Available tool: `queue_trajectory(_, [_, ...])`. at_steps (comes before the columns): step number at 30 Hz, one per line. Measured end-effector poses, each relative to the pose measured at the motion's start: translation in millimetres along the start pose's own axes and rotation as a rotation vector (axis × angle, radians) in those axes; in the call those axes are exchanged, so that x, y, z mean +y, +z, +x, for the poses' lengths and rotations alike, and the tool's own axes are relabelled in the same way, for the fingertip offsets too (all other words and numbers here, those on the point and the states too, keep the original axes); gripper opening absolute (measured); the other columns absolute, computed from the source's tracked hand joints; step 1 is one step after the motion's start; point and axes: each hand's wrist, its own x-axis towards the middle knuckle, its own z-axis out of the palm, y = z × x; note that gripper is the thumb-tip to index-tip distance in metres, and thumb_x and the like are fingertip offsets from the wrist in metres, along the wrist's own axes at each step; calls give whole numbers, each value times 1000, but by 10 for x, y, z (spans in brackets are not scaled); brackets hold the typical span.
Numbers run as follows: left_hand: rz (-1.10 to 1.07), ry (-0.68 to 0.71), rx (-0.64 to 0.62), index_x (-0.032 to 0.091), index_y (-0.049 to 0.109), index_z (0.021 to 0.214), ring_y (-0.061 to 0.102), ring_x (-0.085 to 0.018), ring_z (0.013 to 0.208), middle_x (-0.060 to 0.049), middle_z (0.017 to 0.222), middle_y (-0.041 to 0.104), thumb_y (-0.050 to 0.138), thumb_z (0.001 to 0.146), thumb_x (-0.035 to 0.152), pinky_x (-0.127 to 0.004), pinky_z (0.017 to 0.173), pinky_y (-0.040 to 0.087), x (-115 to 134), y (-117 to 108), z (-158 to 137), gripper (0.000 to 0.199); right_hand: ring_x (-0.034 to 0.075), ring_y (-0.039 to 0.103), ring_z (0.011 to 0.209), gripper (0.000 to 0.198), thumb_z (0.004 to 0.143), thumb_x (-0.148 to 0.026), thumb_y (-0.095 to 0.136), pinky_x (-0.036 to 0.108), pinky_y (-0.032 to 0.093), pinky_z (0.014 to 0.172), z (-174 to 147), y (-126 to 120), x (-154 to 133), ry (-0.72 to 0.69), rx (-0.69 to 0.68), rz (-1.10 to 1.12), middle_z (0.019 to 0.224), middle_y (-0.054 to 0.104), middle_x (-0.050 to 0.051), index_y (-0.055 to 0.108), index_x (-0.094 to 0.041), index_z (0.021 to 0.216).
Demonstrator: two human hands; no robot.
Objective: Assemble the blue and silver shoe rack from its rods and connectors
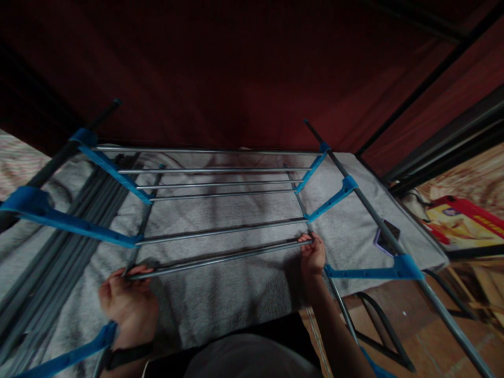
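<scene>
Left hand (128,300), right hand (314,256) curled around slim metal rod (230,258), fuzzy blanket (232,296)

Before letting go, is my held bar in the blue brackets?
Out: left hand and right hand hold the bar by its ends, apart from the brackets.

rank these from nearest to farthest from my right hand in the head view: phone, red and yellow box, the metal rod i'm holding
1. Metal rod: its right end is in your right hand.
2. Phone: on the grey cloth, to the hand's right.
3. Red and yellow box: farther right, beyond the cloth.
</scene>
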Motion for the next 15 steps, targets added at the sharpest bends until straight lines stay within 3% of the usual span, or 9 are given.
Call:
queue_trajectory(7, [-86, 47, 0, 23, 47, 97, 57, -16, 57, 3, 62, 59, 55, 78, 29, -25, 53, 48, -52, 23, 17, 22, 14, 69, 72, 35, 82, -41, 69, 32, 57, 72, -14, 13, 9, -26, -12, -36, 82, 72, -1, 55, -22, 109])
queue_trajectory(15, [-136, 36, 7, 22, 48, 91, 59, -16, 59, 4, 62, 59, 56, 72, 24, -28, 59, 51, -37, 21, 28, 21, 14, 68, 69, 30, 82, -38, 69, 30, 56, 69, -7, 21, 0, -11, 8, -23, 78, 72, -1, 55, -22, 103])
